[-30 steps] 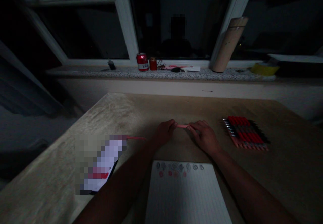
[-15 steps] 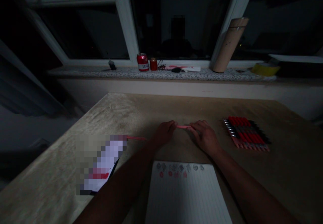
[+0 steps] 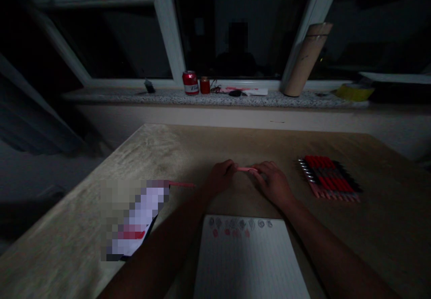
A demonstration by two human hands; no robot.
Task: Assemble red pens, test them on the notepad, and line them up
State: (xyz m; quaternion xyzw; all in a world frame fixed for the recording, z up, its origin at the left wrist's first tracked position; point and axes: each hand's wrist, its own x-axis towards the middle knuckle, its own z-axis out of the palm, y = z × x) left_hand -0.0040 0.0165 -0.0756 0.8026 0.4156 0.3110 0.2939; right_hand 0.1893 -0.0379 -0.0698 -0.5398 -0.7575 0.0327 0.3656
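Observation:
A slim pink pen (image 3: 244,169) lies level between my two hands, just beyond the notepad. My left hand (image 3: 221,175) is closed on its left end, and my right hand (image 3: 273,180) pinches the right end. Both ends are hidden by fingers. Below my wrists, a lined notepad (image 3: 249,263) carries a row of dark scribbles and a shorter row of red ones. A bundle of red and black pens (image 3: 328,178) rests side by side to the right.
A blurred-out phone (image 3: 138,220) lies by my left forearm, with a pink stick (image 3: 182,184) at its top. On the windowsill (image 3: 161,98) stand a red can (image 3: 191,83), a small red jar (image 3: 204,85), a tall bottle (image 3: 307,61) and a yellow tape roll (image 3: 354,92).
The fingers of my left hand have shifted slightly on the pen. Otherwise my hands and the pen stay in nearly the same place.

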